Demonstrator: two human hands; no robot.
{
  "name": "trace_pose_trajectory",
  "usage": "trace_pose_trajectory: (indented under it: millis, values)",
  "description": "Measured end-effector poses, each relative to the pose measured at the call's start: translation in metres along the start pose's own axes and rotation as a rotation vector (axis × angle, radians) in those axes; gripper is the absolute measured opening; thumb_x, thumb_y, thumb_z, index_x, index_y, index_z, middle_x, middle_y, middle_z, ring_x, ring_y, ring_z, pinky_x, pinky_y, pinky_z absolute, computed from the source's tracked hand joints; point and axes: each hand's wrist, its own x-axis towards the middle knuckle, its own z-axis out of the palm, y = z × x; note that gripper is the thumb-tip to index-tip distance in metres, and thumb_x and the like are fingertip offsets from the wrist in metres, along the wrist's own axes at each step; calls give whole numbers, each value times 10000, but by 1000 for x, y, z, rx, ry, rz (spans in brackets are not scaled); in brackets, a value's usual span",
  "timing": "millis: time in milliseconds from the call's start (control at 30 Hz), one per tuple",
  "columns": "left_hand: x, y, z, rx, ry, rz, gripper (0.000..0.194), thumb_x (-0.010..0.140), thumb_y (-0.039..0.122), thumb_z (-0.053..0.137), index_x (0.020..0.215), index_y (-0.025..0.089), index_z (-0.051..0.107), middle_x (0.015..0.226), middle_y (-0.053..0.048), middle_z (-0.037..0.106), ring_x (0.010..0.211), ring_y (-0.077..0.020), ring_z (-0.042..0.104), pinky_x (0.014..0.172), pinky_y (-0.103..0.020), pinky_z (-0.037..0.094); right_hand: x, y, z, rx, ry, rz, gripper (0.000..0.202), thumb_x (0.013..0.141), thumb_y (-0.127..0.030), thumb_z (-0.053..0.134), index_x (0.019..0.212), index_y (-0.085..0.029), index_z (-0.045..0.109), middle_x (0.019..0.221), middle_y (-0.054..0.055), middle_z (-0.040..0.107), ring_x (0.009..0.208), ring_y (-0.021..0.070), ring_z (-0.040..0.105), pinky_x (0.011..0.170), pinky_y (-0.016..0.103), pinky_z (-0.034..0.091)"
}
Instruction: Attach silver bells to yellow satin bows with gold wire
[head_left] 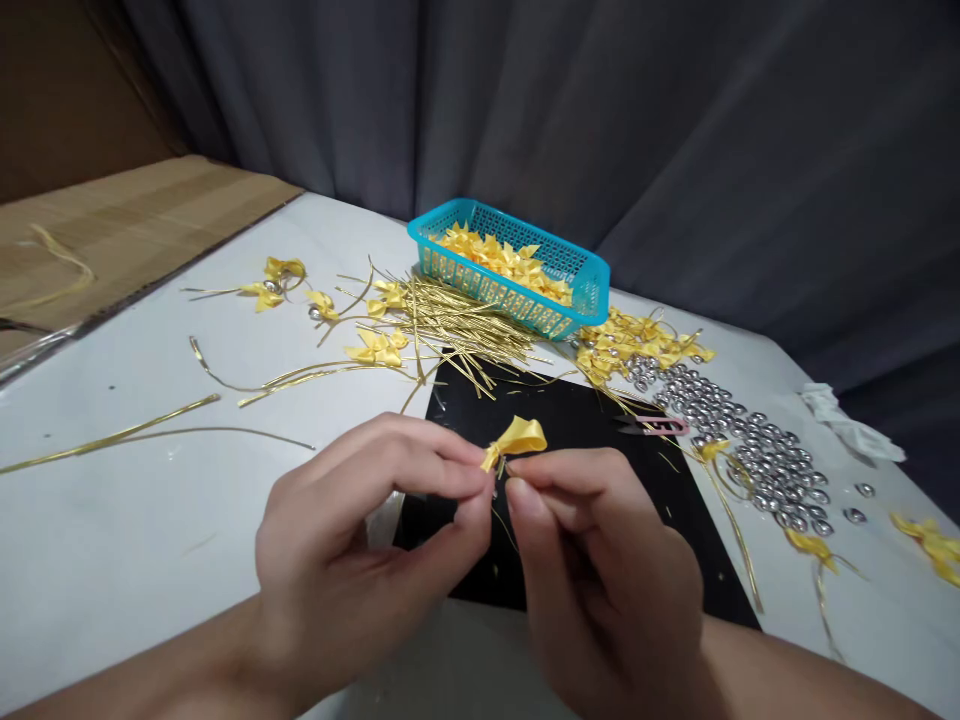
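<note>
A small yellow ribbon bow point(523, 437) is held up over the black mat point(480, 580). My left hand point(382, 530) pinches the bow's left part between thumb and fingers. Close beside it, my right hand point(600, 550) has thumb and forefinger pressed together on a thin gold cord point(502, 467) just under the bow. Most of that cord is hidden by the fingers; a thin strand hangs below between the hands.
Behind the hands lie a gold cord pile point(469, 325) and a blue basket point(600, 290) of yellow bows. To the right are pink-handled snips point(660, 426), silver bells point(765, 460) and more bows point(630, 340). Loose cords point(150, 420) lie left, near cardboard point(150, 220).
</note>
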Motion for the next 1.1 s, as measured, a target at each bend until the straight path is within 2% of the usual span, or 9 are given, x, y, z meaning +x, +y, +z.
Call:
trace_pose_trajectory:
  millis: [133,333,533,667,800,967,1100]
  values:
    - [1,-1,-2,20,-30,58,259,698,-1,634,759,251,633,749,17,680,663,-125,636,565,-250,521,-2,0,2,102,3,13,118,879,-67,434,940,-168,434,590,-63,533,472,21,513,466,116,385]
    - [1,2,0,41,12,-55,300,693,-11,619,844,247,632,770,40,652,683,-88,615,595,-189,518,-3,1,1,78,20,1,147,868,-63,440,969,-171,443,680,-49,556,510,16,524,506,130,399]
    - [3,0,-2,112,-21,25,245,700,-2,617,789,226,624,727,34,637,644,-83,592,574,-208,482,-5,2,4,183,-36,24,186,885,-45,409,1018,-176,401,601,-73,521,471,23,492,463,142,368]
    - [3,-1,-2,148,-34,29,221,700,3,611,756,216,596,695,43,625,609,-71,580,551,-197,464,-8,1,6,258,-72,51,194,899,-41,368,1036,-176,386,591,-74,505,444,29,462,442,160,347]
    - [3,-1,-2,133,0,9,238,677,-12,612,739,217,588,686,51,621,612,-71,582,564,-194,469,-8,1,6,270,-109,64,203,904,-46,359,1053,-181,385,607,-62,523,448,34,470,433,158,351]
    - [2,-1,-3,111,-2,-37,240,668,-11,610,728,221,600,683,48,628,630,-81,596,575,-194,481,-8,0,6,208,-85,52,179,894,-52,377,1015,-183,394,623,-50,534,443,31,476,420,161,341]
    - [3,0,0,86,56,-120,222,670,13,614,711,230,599,660,70,621,600,-53,581,569,-138,486,-6,-2,4,187,-99,62,159,901,-66,371,1000,-189,391,560,-73,486,409,27,433,405,152,323]
